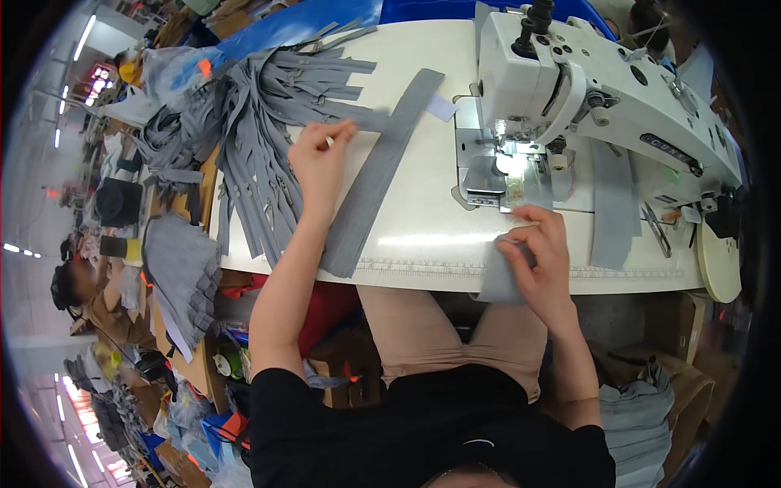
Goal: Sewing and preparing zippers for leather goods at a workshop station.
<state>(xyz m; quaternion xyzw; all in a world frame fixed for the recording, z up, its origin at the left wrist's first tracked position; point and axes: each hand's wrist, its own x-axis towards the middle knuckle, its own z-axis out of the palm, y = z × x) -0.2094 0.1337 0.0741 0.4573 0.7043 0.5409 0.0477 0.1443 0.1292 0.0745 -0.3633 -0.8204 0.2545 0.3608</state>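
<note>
My left hand is raised over the white sewing table, its fingertips pinched beside a blurred grey zipper tape; whether they grip it is unclear. A pile of grey zipper tapes lies to its left, and one wider grey strip slants across the table to its right. My right hand, fingers curled, holds a grey fabric piece at the table's front edge, just below the presser foot area of a white industrial sewing machine. A small pale label lies beside the machine.
Another grey fabric strip and metal tweezers lie right of the needle. A blue bin is behind the table. At left, a co-worker is among cluttered benches with folded grey fabric. More fabric is at lower right.
</note>
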